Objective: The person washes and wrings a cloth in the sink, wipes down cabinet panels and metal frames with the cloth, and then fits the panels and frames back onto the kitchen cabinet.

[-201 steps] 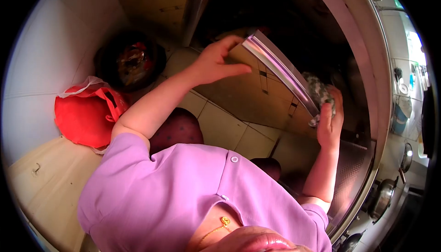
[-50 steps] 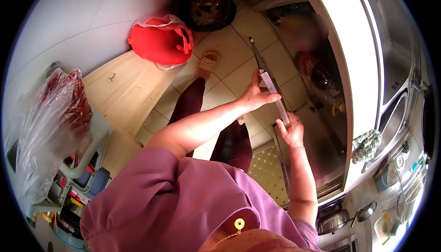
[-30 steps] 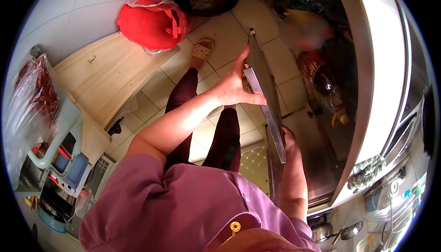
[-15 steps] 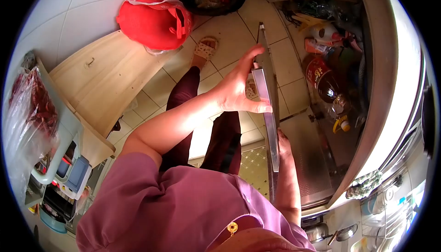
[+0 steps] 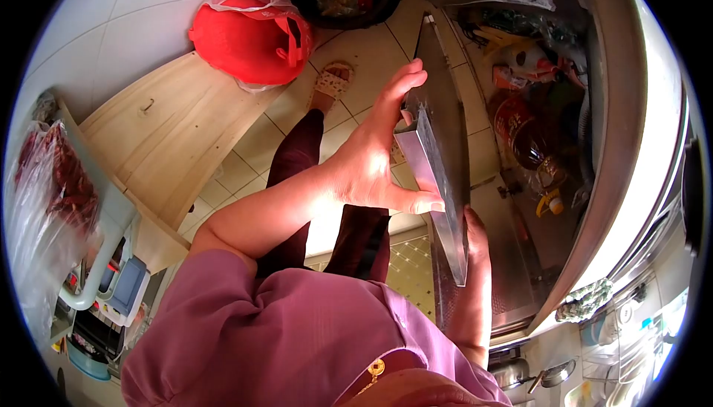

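A flat metal-edged panel (image 5: 443, 110) stands tilted in front of me, above the tiled floor. My left hand (image 5: 375, 162) grips its near edge strip, with the thumb on the lower part and the fingers stretched up along the strip. Against the panel's right side, lower down, is my right hand (image 5: 477, 240); most of its fingers are hidden behind the panel. To the right is an open cabinet (image 5: 549, 251) holding a large bottle of brown liquid (image 5: 520, 128) and several packages.
At the upper left are a red bag (image 5: 241, 39) and a black bin (image 5: 327, 17). A wooden board (image 5: 178, 121) lies at the left, near a plastic bag with dark red contents (image 5: 56, 177). A green-white cloth (image 5: 587, 301) hangs on the counter edge.
The cloth in my right hand earlier now hangs at the counter edge. Over the last second the panel has turned, showing more of its broad face, and my right hand has slid down behind it.
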### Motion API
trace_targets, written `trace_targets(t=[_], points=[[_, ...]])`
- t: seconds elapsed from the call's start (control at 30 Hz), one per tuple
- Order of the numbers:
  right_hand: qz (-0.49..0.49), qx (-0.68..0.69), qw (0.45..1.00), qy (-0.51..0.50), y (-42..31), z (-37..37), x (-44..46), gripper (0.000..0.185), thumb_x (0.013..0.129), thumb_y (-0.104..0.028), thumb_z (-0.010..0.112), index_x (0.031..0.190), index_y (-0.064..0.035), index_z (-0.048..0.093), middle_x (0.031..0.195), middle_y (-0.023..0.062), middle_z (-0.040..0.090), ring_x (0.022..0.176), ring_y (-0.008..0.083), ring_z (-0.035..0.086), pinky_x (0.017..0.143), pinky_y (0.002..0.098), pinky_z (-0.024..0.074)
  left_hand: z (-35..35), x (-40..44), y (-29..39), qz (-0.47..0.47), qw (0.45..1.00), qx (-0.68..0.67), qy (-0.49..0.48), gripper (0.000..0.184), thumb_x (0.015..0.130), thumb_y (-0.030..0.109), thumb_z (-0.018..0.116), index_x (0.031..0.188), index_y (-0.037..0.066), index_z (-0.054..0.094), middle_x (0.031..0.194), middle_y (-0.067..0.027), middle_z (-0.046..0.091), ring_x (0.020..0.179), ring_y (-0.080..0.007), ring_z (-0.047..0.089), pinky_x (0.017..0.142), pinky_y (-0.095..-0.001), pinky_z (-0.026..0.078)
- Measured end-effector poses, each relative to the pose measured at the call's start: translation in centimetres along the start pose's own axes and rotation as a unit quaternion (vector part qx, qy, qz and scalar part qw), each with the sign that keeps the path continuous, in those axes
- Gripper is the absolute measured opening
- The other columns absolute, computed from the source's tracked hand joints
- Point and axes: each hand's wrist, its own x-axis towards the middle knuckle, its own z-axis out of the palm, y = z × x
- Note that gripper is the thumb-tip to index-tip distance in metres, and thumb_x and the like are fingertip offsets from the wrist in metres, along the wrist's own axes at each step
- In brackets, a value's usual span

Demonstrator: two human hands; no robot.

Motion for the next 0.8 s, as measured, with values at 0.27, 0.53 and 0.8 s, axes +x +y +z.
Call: trace_targets(t=[0.27, 0.53, 0.8], points=[[-0.015, 0.005, 0.999, 0.035, -6.0, 5.2, -5.8, 0.033, 0.089, -0.036, 0.056, 0.104, -0.0067, 0.057, 0.090, 0.0038, 0.059, 0.079, 0.0140, 0.057, 0.067, 0.0281, 0.0460, -0.2, 0.7, 2.6, 0.044, 0.997, -0.039, 0.040, 0.126, 0.051, 0.035, 0.089, 0.144, 0.005, 0.009, 0.148, -0.0249, 0.007, 0.139, -0.0366, 0.012, 0.108, -0.0442, 0.019], [-0.031, -0.065, 0.996, 0.050, -7.6, 0.0, -4.5, 0.026, 0.095, -0.032, 0.051, 0.093, -0.0077, 0.060, 0.084, -0.0003, 0.058, 0.073, 0.0094, 0.052, 0.068, 0.0240, 0.0418, -1.4, 2.8, 2.6, 0.021, 0.998, 0.002, 0.062, 0.123, 0.050, 0.033, 0.088, 0.141, 0.003, 0.011, 0.141, -0.0223, 0.026, 0.133, -0.0311, 0.027, 0.108, -0.0424, 0.022], [-0.110, -0.196, 0.969, 0.107, -8.9, -4.3, 0.2, 0.023, 0.089, -0.031, 0.057, 0.085, -0.0090, 0.063, 0.076, -0.0020, 0.059, 0.070, 0.0084, 0.053, 0.065, 0.0248, 0.0391, -0.5, 5.4, 2.0, -0.044, 0.977, -0.189, 0.090, 0.113, 0.057, 0.023, 0.087, 0.139, 0.003, 0.012, 0.118, -0.0138, 0.051, 0.113, -0.0251, 0.050, 0.100, -0.0394, 0.035]])
